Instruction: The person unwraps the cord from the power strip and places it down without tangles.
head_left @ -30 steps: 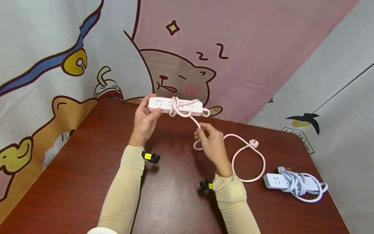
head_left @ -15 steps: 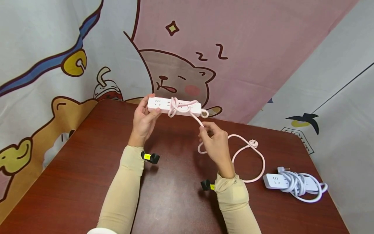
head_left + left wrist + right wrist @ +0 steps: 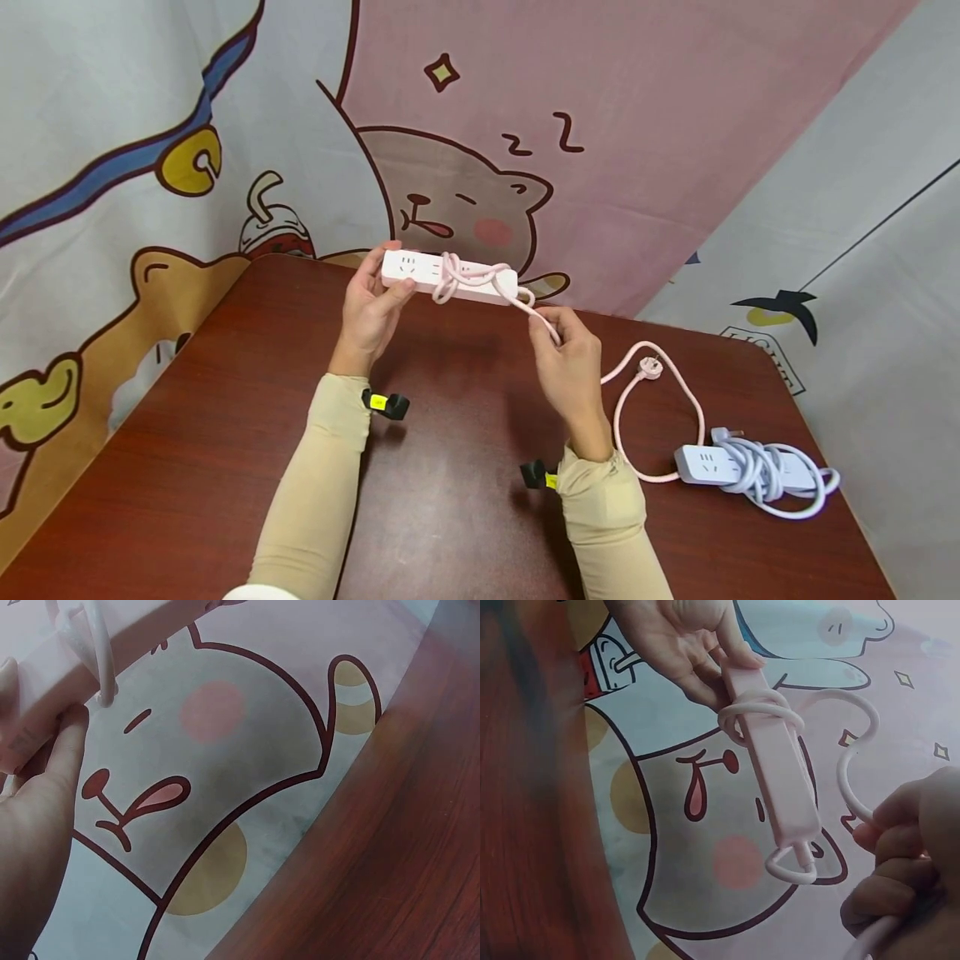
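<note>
A pale pink power strip (image 3: 420, 271) is held up over the back of the table, its left end gripped between the thumb and fingers of my left hand (image 3: 367, 312). Its pink cord (image 3: 448, 279) loops around the strip's middle, also seen in the right wrist view, where the cord (image 3: 761, 711) circles the strip (image 3: 780, 772). My right hand (image 3: 567, 362) pinches the cord just beyond the strip's right end. From there the rest of the cord trails to the table, ending in a round pink plug (image 3: 650, 367). In the left wrist view, my left hand (image 3: 45, 817) supports the strip from below.
At the right of the brown table (image 3: 442, 483) lies a white power strip (image 3: 701, 465) wrapped in its own grey-white cord (image 3: 761, 471). The pink cord's loop reaches it. A cloth printed with cartoon animals (image 3: 465, 192) hangs behind the table.
My right hand has moved right, drawing the pink cord along toward the strip's right end. The loose cord on the table has shifted right. My left hand stays almost still.
</note>
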Motion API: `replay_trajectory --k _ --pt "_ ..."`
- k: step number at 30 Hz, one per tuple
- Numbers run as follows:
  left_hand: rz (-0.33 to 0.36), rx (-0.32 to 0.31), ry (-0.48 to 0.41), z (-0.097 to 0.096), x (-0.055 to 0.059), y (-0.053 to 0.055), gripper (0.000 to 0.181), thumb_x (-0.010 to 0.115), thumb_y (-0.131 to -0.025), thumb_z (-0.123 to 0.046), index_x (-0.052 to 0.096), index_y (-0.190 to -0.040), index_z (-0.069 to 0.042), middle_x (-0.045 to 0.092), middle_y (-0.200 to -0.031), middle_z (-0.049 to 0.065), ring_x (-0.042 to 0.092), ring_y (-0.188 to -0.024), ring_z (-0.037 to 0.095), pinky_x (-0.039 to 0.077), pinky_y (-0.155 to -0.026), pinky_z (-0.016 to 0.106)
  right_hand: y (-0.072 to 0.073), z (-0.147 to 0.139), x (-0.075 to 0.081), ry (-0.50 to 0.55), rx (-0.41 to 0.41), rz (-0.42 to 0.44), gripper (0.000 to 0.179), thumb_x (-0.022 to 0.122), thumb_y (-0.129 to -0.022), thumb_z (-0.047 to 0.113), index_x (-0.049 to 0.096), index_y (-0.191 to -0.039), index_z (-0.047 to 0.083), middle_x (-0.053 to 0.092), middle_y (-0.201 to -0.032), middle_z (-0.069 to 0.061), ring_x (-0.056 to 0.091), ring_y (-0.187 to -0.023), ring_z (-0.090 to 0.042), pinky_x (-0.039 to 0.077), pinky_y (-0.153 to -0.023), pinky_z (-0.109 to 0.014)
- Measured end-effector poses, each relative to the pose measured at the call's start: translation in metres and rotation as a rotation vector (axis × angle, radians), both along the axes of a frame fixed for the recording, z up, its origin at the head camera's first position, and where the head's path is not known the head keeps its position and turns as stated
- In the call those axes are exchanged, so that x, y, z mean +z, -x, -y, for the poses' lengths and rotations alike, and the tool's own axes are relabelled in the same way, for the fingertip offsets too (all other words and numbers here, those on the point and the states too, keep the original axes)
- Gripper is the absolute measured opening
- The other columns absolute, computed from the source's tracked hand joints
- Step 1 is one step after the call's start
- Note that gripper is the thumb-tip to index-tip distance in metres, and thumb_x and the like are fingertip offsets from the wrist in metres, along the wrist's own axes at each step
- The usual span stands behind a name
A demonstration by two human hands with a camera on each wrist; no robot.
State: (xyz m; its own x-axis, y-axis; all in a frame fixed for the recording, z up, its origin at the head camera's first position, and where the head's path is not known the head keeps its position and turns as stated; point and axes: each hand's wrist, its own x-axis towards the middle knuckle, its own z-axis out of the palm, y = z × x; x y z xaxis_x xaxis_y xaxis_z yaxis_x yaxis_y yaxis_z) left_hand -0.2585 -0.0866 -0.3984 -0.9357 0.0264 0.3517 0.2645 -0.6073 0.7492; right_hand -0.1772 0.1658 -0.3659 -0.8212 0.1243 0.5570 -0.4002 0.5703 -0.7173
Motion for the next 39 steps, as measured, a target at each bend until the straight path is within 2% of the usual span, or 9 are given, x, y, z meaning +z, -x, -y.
replay_trajectory --k 4,11,16,24,31,35,39 --pt "-0.004 -0.014 0.021 0.000 -0.001 -0.001 0.060 0.062 -0.091 0.015 0.039 -0.145 0.003 0.058 -0.126 0.003 0.059 -0.108 0.012 0.057 -0.092 0.020 0.000 -0.002 0.002 0.022 -0.007 -0.033 0.012 0.067 -0.097 0.010 0.074 -0.101 0.001 0.061 -0.069 -0.008 0.044 -0.059 -0.005 0.033 -0.054 -0.016" --pt "0.010 -0.056 0.056 0.001 -0.001 -0.001 0.062 0.054 -0.092 0.019 0.032 -0.149 0.008 0.057 -0.126 0.004 0.058 -0.110 0.011 0.057 -0.093 0.021 0.002 -0.011 0.002 -0.007 -0.053 -0.113 0.016 0.070 -0.097 0.016 0.076 -0.100 0.001 0.073 -0.077 -0.011 0.050 -0.063 -0.004 0.037 -0.058 -0.012" --pt "0.015 -0.103 0.067 0.001 -0.002 -0.002 0.058 0.053 -0.092 0.019 0.037 -0.147 0.005 0.060 -0.126 0.005 0.059 -0.110 0.012 0.057 -0.094 0.022 0.004 -0.016 0.003 -0.013 -0.081 -0.138 0.015 0.071 -0.096 0.016 0.077 -0.099 0.002 0.072 -0.074 -0.011 0.047 -0.061 -0.002 0.035 -0.057 -0.012" --pt "0.031 -0.175 0.126 0.003 0.000 -0.003 0.056 0.052 -0.093 0.017 0.044 -0.144 -0.004 0.062 -0.129 0.003 0.059 -0.113 0.012 0.056 -0.096 0.022 0.006 -0.022 0.004 0.019 -0.121 -0.110 0.013 0.073 -0.094 0.013 0.078 -0.098 0.002 0.073 -0.075 -0.013 0.047 -0.060 0.001 0.034 -0.056 -0.011" --pt "0.021 -0.231 0.091 0.002 0.000 -0.005 0.055 0.048 -0.093 0.018 0.041 -0.146 0.001 0.064 -0.128 0.004 0.062 -0.112 0.012 0.056 -0.096 0.023 0.010 -0.027 0.000 0.000 -0.153 -0.095 0.010 0.074 -0.092 0.011 0.079 -0.097 0.003 0.070 -0.070 -0.011 0.045 -0.057 0.000 0.033 -0.053 -0.011" --pt "0.002 -0.251 0.078 0.002 0.000 -0.006 0.054 0.050 -0.094 0.016 0.043 -0.145 -0.001 0.066 -0.126 0.004 0.063 -0.111 0.012 0.057 -0.096 0.024 0.012 -0.029 -0.003 -0.032 -0.164 -0.081 0.011 0.074 -0.092 0.013 0.078 -0.095 0.003 0.070 -0.069 -0.011 0.046 -0.057 -0.002 0.033 -0.054 -0.011" --pt "-0.011 -0.262 0.066 0.003 0.001 -0.006 0.055 0.052 -0.095 0.013 0.039 -0.148 0.002 0.068 -0.125 0.004 0.062 -0.111 0.013 0.057 -0.097 0.024 0.014 -0.031 -0.007 -0.079 -0.160 -0.060 0.011 0.074 -0.092 0.013 0.078 -0.094 0.003 0.072 -0.071 -0.011 0.050 -0.058 -0.007 0.034 -0.055 -0.012"
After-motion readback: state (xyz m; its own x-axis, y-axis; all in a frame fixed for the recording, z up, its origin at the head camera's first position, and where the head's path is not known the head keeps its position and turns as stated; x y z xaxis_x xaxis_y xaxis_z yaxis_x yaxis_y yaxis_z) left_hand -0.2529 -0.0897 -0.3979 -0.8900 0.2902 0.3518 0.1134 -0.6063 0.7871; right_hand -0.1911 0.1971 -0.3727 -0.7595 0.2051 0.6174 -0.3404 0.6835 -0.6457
